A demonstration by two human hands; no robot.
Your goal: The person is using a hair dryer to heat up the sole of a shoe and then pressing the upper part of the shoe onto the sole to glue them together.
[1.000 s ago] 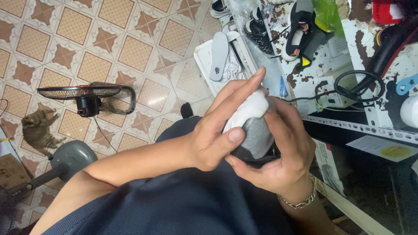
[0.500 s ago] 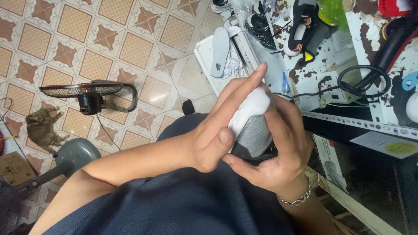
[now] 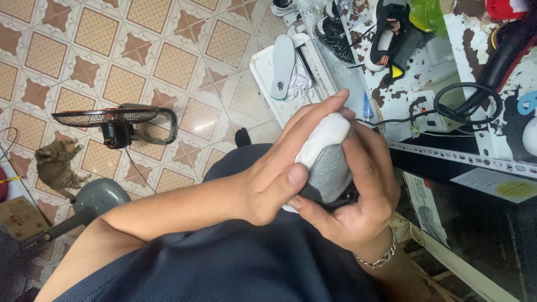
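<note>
I see both hands wrapped round a shoe [image 3: 327, 162] held over the lap: my left hand [image 3: 279, 179] lies along its white sole edge, fingers closed on it, and my right hand [image 3: 358, 201] cups the grey upper from below. It looks light, soft in the upper and stiffer along the sole, probably best gripped at that firm edge. Below is a patterned tile floor [image 3: 168, 61] with a fan [image 3: 120, 123] and a cat [image 3: 56, 165]; a chipped white workbench [image 3: 447, 61] stands to the right.
</note>
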